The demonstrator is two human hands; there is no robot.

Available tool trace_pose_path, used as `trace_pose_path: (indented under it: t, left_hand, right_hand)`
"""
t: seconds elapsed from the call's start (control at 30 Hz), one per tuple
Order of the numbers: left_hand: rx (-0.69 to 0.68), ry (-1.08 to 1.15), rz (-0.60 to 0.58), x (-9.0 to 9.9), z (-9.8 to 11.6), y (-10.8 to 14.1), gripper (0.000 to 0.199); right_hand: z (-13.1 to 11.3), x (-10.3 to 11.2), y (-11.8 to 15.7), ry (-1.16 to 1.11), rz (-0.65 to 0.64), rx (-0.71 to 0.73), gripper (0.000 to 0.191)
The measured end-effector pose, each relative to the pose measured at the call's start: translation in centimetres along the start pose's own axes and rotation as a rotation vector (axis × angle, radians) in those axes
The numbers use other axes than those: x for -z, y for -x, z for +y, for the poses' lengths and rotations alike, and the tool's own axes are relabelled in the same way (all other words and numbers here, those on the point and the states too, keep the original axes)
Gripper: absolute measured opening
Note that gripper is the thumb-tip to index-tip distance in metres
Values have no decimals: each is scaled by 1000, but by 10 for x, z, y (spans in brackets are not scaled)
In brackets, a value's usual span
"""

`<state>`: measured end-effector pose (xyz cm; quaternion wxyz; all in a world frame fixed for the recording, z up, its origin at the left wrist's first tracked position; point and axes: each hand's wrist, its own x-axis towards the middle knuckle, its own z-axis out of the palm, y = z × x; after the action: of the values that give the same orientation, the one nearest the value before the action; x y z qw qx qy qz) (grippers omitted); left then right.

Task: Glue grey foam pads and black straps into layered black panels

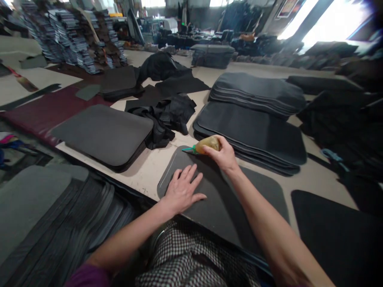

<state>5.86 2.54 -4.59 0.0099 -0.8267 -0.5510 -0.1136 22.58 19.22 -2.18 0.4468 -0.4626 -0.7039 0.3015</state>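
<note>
My left hand (184,189) lies flat with spread fingers on a dark grey rounded panel (221,199) at the table's near edge. In my right hand (223,153) is a yellowish squeeze bottle (209,143) with a thin green nozzle (189,149). The bottle is tilted, its tip pointing left at the panel's far left corner; whether the tip touches cannot be made out. A thin pale line runs along the panel's left edge. My right fingers wrap round the bottle's body.
Left of the panel sits a stack of grey panels (104,131), with crumpled black scraps (164,115) behind it. Stacked black panels (251,127) stand behind my right hand. Another dark panel (335,231) lies right. More grey sheets (54,215) are piled at lower left.
</note>
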Motion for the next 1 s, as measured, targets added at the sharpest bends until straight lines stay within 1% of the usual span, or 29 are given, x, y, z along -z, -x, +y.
trace_pose_path:
  t: [0.07, 0.2, 0.33, 0.47, 0.53, 0.63, 0.77, 0.87, 1.0]
  left_hand:
    - [22, -8, 16, -2, -5, -7, 79]
    - [58, 1, -14, -7, -10, -14, 84]
    - [56, -11, -27, -9, -10, -14, 82]
    - [60, -19, -38, -10, -8, -13, 81]
    - [63, -32, -37, -11, -8, -14, 80]
    - [59, -53, -40, -12, -8, -15, 79]
    - [45, -57, -44, -12, -7, -16, 78]
    - [40, -60, -34, -11, -6, -16, 76]
    - [41, -65, -30, -11, -4, -17, 75]
  right_hand:
    - [1, -1, 1, 14, 1, 40, 60]
    - [-1, -4, 0, 79, 31, 107, 55]
    - [-4, 4, -2, 160, 101, 153, 52]
    - [-5, 23, 4, 174, 153, 110, 51]
    - [-3, 31, 10, 185, 150, 92, 50]
    - [1, 42, 20, 215, 140, 97, 50]
    - [5, 60, 32, 251, 186, 87, 49]
    - [6, 81, 43, 285, 202, 68, 49]
    - [11, 119, 62, 347, 229, 4, 49]
